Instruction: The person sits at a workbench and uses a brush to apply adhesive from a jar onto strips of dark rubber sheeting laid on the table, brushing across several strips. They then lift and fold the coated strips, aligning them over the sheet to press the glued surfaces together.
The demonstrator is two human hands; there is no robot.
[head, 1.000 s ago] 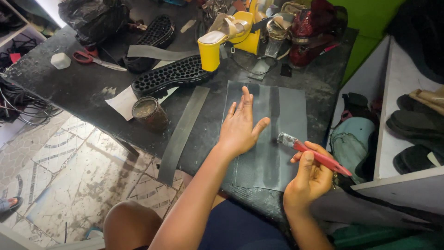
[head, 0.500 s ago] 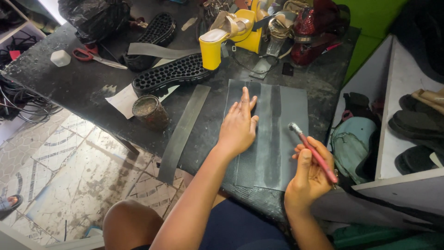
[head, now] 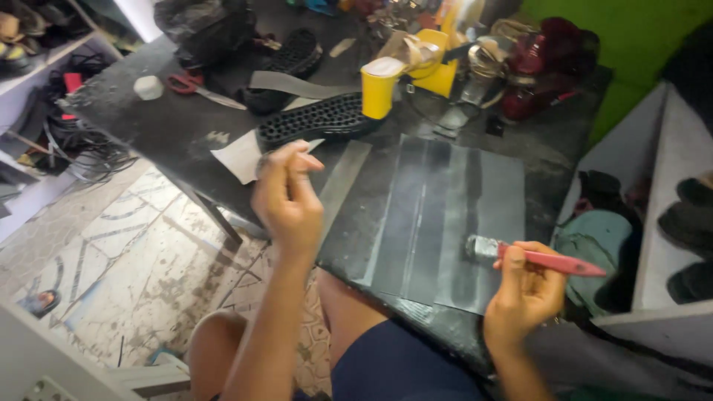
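A red-handled brush [head: 535, 257] lies level over the flat dark grey rubber sheet [head: 445, 215], bristles touching it.

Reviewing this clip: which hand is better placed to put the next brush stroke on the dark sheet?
Probably the right hand: it grips the red-handled brush, bristles already over the dark sheet. The left hand is raised off the bench, apart from the sheet.

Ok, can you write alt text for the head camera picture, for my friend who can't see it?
A person's right hand holds a red-handled brush over a dark rubber sheet on a black worktable, while the left hand is lifted in the air. Behind are a black shoe sole, a yellow heeled shoe and red-handled scissors.
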